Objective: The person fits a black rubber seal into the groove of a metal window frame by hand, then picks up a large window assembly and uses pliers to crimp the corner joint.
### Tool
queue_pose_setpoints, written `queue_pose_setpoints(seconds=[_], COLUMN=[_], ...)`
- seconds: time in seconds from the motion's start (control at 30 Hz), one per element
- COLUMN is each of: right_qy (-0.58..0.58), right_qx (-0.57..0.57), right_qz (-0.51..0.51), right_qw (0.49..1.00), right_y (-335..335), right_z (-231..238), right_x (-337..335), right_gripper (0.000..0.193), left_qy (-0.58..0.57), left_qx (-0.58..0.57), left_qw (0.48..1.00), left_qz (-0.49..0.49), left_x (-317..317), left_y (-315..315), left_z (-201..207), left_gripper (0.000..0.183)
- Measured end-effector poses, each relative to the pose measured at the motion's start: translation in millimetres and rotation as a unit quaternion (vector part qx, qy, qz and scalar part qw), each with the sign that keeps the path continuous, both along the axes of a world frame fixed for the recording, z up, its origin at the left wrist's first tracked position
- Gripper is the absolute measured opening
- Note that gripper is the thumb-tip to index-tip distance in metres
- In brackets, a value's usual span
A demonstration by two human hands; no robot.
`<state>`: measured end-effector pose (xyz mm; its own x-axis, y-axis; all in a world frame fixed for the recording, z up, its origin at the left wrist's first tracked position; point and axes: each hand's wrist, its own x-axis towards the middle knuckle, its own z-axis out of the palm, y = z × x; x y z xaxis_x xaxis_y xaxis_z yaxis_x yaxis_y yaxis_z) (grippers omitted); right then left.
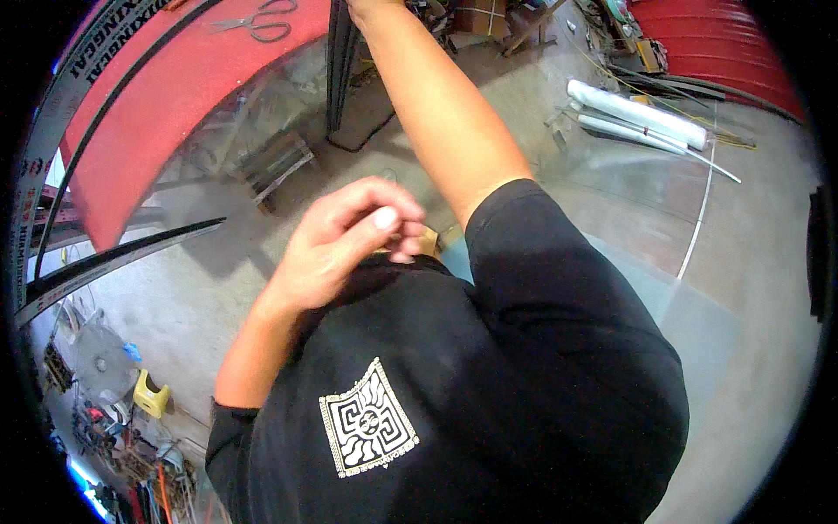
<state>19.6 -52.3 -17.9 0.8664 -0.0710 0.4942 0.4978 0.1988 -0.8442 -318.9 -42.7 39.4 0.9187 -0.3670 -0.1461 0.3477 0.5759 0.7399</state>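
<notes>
1. Left hand: we find it in front of the belly, fingers loosely curled inward, thumb laid along them. No object shows in its grip; the palm is hidden, so we cannot tell if it holds anything small.
2. Right forearm: we trace it forward from the left hand, on its right side, up to the upper edge. The right hand lies past that edge; we cannot tell its grip.
3. Dark bars: we note these upright just left of the right wrist, ahead of the left hand. Contact with the right hand is out of sight.
4. Ahead and left of the left grip, we see a red surface with scissors lying on it.
5. Directly left of that grip, we log a long black strip, its tip pointing toward the hand.
6. Between grip and red surface, lower down, we see a wooden frame on the floor.
7. Behind and left of the grip: a yellow stool.
8. Well apart, right of the grip beyond the forearm, we record a white roll.
</notes>
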Motion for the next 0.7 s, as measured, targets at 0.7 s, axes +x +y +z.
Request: queue_pose_setpoints(seconds=[0.7], right_qy=[0.022], right_qx=[0.031], right_qz=[0.040], right_qw=[0.998], right_y=[7.4], right_z=[11.7], right_x=[-19.9], right_gripper=[0.044], left_qy=[0.127], left_qx=[-0.511], left_qw=[0.850], left_qz=[0.020], left_x=[75.5], left_y=[-108.4], left_z=[25.4], left_gripper=[0.076])
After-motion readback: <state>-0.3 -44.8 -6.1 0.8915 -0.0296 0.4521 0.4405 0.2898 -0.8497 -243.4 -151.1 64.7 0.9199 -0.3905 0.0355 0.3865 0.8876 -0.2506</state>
